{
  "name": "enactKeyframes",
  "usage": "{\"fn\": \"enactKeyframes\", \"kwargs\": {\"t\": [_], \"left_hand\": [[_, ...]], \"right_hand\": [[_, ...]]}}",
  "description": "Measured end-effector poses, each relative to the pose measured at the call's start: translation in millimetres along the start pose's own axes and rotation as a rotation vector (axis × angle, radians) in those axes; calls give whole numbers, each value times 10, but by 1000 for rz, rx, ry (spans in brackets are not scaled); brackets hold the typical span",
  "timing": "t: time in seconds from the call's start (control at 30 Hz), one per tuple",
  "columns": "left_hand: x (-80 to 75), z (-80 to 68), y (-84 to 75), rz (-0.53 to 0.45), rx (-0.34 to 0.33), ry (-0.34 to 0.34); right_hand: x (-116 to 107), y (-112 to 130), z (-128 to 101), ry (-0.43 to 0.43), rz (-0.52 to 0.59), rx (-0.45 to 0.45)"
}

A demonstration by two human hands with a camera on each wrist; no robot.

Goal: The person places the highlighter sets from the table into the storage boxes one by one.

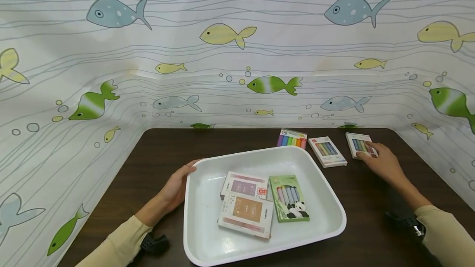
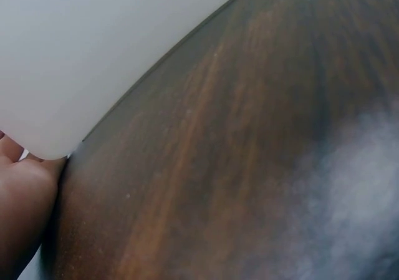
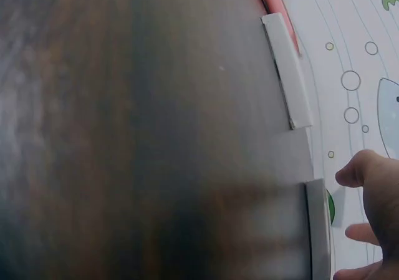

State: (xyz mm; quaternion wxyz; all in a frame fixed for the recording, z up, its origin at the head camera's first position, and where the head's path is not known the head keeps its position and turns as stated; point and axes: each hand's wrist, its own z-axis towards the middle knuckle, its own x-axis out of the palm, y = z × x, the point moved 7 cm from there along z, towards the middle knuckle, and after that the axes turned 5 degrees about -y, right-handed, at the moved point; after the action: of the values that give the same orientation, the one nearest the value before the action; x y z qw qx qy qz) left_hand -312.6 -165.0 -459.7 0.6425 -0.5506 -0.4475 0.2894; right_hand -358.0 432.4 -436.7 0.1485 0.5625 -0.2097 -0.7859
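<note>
Grip: white tray [image 1: 208, 242] is steadied at its left rim by the left hand [image 1: 177, 188], fingers curled against the edge; the rightmost pencil box [image 1: 360, 145] is touched by the right hand [image 1: 382, 160], fingers laid over its near end, not visibly closed round it.

Near: three boxes lie in the tray, the panda box [image 1: 289, 197] beside two stacked white boxes [image 1: 245, 209].

Far: on the dark table [image 1: 167, 147], a middle box [image 1: 327, 151] and a rainbow pack [image 1: 292, 138] lie left of the touched box.

Risk: the box may be slid rather than lifted, being only lightly covered; the middle box may be nudged.
</note>
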Motion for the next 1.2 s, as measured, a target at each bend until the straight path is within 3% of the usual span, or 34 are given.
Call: {"fn": "enactKeyframes", "kwargs": {"t": [0.37, 1.2], "left_hand": [[14, 2, 9, -19, 0, 5], [-3, -2, 6, 16, -20, -18]], "right_hand": [[161, 6, 53, 2, -84, 115], [142, -47, 87, -52, -67, 193]]}}
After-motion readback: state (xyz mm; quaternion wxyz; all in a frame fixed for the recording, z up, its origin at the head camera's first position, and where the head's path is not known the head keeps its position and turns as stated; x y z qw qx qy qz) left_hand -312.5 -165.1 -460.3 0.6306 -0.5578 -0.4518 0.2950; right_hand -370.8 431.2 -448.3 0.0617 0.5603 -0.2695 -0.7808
